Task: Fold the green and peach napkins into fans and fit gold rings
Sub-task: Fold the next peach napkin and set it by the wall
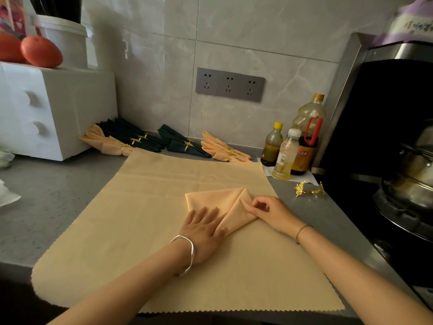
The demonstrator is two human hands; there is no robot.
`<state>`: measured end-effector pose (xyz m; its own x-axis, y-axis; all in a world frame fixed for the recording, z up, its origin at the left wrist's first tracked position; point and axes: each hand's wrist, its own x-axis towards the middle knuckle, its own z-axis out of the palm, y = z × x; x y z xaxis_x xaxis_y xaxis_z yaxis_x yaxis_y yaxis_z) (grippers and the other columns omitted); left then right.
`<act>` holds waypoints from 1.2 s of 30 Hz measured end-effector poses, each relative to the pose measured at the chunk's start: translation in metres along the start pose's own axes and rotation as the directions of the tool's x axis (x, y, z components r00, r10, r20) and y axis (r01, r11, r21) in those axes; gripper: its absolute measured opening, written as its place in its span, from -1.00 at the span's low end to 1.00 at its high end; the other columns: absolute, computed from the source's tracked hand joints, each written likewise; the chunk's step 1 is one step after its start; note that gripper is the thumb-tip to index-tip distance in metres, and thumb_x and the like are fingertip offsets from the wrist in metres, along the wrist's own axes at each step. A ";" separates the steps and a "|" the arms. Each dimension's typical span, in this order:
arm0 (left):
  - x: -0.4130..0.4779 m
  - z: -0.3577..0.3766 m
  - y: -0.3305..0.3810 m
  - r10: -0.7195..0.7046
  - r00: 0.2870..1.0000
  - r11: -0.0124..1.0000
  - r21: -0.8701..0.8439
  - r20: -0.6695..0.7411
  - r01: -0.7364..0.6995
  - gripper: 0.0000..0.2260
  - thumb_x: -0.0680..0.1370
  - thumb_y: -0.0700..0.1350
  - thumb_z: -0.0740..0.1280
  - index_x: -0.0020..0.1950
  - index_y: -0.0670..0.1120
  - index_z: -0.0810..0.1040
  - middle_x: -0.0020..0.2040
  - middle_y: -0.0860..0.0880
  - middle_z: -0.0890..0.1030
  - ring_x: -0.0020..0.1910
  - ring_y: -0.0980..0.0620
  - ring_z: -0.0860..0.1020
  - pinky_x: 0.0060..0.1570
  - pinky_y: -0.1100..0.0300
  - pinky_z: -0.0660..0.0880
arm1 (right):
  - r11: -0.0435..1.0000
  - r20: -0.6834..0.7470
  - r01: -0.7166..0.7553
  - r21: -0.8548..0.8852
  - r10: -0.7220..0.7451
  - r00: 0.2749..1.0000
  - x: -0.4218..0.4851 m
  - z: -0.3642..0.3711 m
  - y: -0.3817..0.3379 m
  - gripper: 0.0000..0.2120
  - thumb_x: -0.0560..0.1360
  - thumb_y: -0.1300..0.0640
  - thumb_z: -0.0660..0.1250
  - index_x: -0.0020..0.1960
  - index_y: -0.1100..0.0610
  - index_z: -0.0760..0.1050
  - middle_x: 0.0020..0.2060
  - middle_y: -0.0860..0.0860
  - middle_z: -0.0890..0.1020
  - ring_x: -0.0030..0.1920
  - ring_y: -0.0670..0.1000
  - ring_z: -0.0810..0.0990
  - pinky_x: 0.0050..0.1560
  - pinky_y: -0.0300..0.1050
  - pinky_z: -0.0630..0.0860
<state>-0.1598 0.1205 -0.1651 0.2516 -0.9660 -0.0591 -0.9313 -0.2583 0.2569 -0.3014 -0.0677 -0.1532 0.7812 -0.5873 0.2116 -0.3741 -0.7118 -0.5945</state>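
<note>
The peach napkin (218, 202) lies folded into a pointed shape, with two flaps meeting along a slanted crease and its tip towards me. It sits right of centre on a large peach cloth (140, 221) with zigzag edges, spread over the grey counter (54, 198).

My left hand (203, 228) lies flat on the napkin's left flap, fingers straight and slightly spread, pressing it down. My right hand (269, 213) is curled, thumb and forefinger pinching the edge of the right flap.

Two loose gold rings (300, 188) with leaf sprigs lie on the counter just right of the cloth. Finished fans (180, 144), green and peach, each banded in gold, lie in a row against the wall behind the cloth.

Three bottles (287, 156) stand at the back right. The tallest has a brown label with characters too small to read, and the writing on the purple pack (407, 22) above is blurred.
</note>
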 end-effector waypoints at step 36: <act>0.011 -0.045 0.021 -0.060 0.989 0.973 0.214 -0.132 0.087 -0.41 0.63 0.15 0.00 0.56 -0.04 -0.13 0.45 -0.11 0.27 0.38 -0.11 0.32 0.25 0.09 0.30 | 0.863 -0.218 -0.295 -0.410 0.221 0.951 -0.001 0.025 -0.019 -0.71 0.55 -0.16 0.17 0.12 0.02 0.41 0.14 -0.01 0.45 0.22 0.04 0.37 0.22 -0.07 0.20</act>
<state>-0.1643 0.1048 -0.1174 0.3392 -0.9392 0.0532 -0.9405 -0.3376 0.0381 -0.2826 -0.0437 -0.1612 0.5510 -0.7996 0.2389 -0.7581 -0.5993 -0.2572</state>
